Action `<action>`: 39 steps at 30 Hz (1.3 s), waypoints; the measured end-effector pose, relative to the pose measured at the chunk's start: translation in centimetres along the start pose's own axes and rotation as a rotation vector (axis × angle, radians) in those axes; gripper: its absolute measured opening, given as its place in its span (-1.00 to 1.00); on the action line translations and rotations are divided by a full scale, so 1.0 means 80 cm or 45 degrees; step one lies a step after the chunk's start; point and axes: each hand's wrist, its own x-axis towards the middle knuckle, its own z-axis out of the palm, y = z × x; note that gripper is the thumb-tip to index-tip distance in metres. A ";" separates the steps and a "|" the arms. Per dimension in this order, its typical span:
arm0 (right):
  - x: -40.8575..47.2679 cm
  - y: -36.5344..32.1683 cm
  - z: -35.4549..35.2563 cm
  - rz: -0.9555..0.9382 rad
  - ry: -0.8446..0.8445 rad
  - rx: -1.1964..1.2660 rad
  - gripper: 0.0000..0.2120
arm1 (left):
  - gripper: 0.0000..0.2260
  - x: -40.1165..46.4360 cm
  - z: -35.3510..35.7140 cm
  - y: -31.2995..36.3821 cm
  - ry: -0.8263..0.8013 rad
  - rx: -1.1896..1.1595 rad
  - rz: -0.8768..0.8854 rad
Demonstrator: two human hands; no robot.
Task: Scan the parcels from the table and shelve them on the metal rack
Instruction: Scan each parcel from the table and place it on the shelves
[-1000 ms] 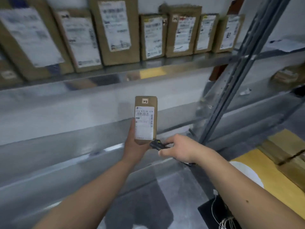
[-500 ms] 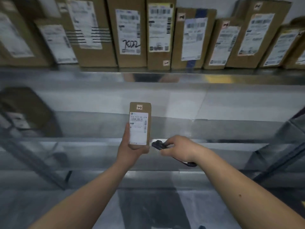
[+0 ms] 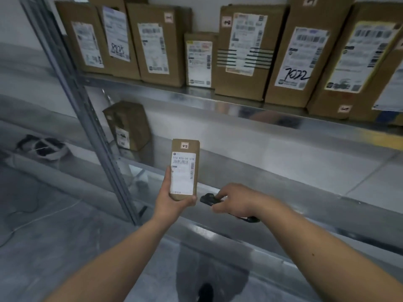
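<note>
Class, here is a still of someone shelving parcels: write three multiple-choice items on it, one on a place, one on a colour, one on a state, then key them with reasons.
1. Where does the lone parcel on the rack's middle shelf stand?
A. beside the left upright
B. at the far right
C. on the floor

2. What colour is the scanner?
A. yellow
B. black
C. white

3. How is the small parcel held?
A. lying flat on a shelf
B. hanging from a strap
C. upright, label toward the camera

Answers: 1 A, it stands close to the left upright. 2 B, the body in the right hand is dark. 3 C, the left hand grips its lower end.
</note>
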 end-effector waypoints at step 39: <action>0.335 -0.253 0.033 0.369 0.068 0.135 -0.48 | 0.19 0.358 -0.263 -0.174 -0.185 0.526 0.141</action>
